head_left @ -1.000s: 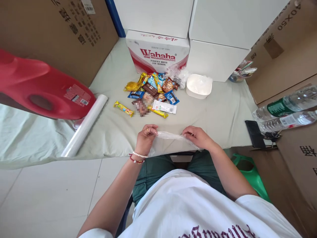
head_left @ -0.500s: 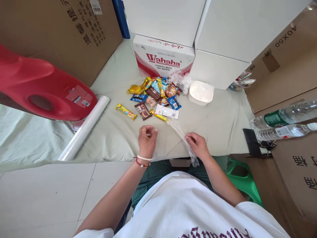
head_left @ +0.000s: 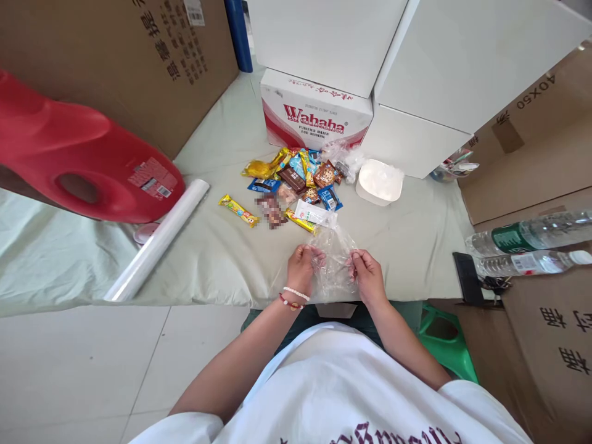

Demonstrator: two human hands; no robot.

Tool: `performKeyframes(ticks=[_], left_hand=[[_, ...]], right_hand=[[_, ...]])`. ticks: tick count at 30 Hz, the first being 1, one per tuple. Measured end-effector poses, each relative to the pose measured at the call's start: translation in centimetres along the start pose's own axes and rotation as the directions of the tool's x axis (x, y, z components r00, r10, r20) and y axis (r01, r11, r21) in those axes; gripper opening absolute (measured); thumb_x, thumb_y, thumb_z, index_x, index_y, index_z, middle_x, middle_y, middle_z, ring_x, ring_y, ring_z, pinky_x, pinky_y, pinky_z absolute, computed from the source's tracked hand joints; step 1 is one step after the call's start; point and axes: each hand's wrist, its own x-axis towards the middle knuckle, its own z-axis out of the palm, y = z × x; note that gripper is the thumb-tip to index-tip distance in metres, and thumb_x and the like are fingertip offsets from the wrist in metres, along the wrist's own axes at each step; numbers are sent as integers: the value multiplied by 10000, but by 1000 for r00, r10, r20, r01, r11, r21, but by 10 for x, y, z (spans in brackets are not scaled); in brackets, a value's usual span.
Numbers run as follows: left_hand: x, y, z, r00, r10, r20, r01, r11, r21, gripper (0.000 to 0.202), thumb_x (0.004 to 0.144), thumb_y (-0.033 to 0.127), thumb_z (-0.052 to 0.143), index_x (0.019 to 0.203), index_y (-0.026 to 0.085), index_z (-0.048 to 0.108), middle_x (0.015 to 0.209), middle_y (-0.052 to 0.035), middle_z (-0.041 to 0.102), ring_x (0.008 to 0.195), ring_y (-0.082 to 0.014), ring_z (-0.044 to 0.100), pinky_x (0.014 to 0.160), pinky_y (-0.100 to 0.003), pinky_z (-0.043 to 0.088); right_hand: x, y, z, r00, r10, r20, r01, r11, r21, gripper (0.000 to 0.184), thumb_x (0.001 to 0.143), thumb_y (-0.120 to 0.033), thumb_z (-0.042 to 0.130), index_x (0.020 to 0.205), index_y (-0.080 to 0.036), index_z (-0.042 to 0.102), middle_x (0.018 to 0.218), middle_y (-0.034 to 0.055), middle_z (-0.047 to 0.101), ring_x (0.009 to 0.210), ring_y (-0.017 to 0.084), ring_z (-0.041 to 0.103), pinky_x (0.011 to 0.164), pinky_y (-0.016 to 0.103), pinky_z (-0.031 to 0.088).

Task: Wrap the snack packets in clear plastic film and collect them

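A clear plastic bag (head_left: 333, 262) is spread between my two hands over the front edge of the table. My left hand (head_left: 303, 268) is closed on its left side, the fingers partly behind the film. On the opposite side my right hand (head_left: 367, 274) pinches the bag between thumb and fingers. Just beyond the bag lie a white sachet (head_left: 314, 213) and a yellow snack bar (head_left: 298, 220), with a pile of wrapped snacks (head_left: 292, 179) behind them. Another yellow snack bar (head_left: 238, 210) lies to the left, beside a packet (head_left: 271, 211) blurred by pixelation.
A white tub (head_left: 380, 183) stands right of the pile, in front of a Wahaba-style carton marked Wahaha (head_left: 319, 111). To the left are a red jug (head_left: 92, 160) and a white film roll (head_left: 157, 240). Plastic bottles (head_left: 531, 262) and a black phone (head_left: 468, 277) lie at right.
My left hand has moved right and taken hold of the bag. The bag, a narrow hanging strip in my right hand before, is now spread wide between both hands.
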Motion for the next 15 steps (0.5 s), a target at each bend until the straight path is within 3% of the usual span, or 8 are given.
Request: performKeyframes(ticks=[4, 9, 15], left_hand=[[13, 9, -19, 991, 71, -114, -55, 988, 143, 310, 923, 545, 539, 888, 238, 512, 643, 56, 561, 495, -127, 560, 483, -243, 403], [20, 15, -39, 953, 269, -142, -182, 878, 442, 313, 970, 507, 474, 790, 251, 488, 551, 47, 495, 502, -146, 497, 502, -266, 389], [24, 24, -51, 975, 168, -147, -66, 846, 528, 332, 1014, 515, 370, 834, 258, 480, 541, 58, 489, 390, -140, 434, 445, -275, 331]], right_hand=[[4, 1, -13, 993, 68, -95, -61, 995, 77, 443, 765, -613, 747, 923, -211, 649, 697, -50, 579, 487, 86, 401, 410, 222, 290], [2, 13, -24, 989, 90, -116, -93, 996, -19, 471, 784, -642, 707, 958, -209, 643, 669, -58, 555, 467, 88, 373, 404, 228, 268], [9, 23, -46, 983, 45, -181, -60, 995, -83, 441, 838, -619, 646, 990, -205, 637, 679, -58, 539, 478, 102, 389, 431, 252, 318]])
